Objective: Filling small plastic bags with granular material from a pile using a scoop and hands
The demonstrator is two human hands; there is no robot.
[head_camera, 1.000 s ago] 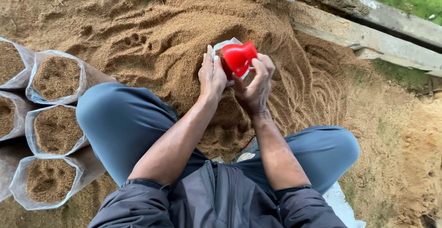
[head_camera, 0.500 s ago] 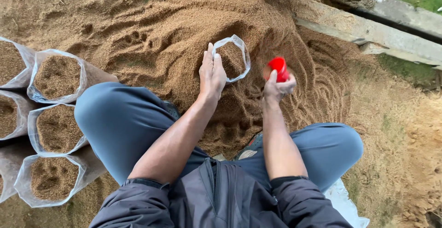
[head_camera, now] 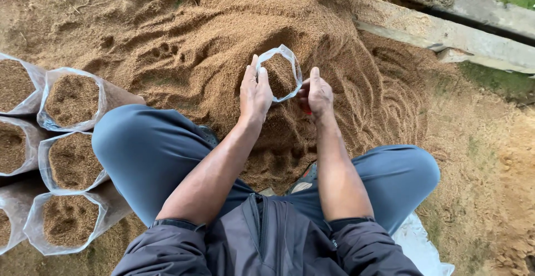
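Right hand [head_camera: 319, 93], red scoop now tucked mostly beneath it, has returned to pinch the small clear plastic bag [head_camera: 280, 74] of brown sawdust, left hand [head_camera: 254, 90] flat against its rim.

Sawdust heap [head_camera: 184, 36] on ground; filled clear bags [head_camera: 72, 100] left, perhaps six

A person sits facing a heap of brown sawdust [head_camera: 184, 42] that fills the upper middle of the frame. The left hand [head_camera: 255, 91] holds the rim of a clear plastic bag [head_camera: 280, 74] partly filled with sawdust, while the right hand [head_camera: 317, 93] touches its other side, a red scoop [head_camera: 306, 109] barely showing beneath it. Filled bags [head_camera: 71, 98] stand crowded at the left edge.
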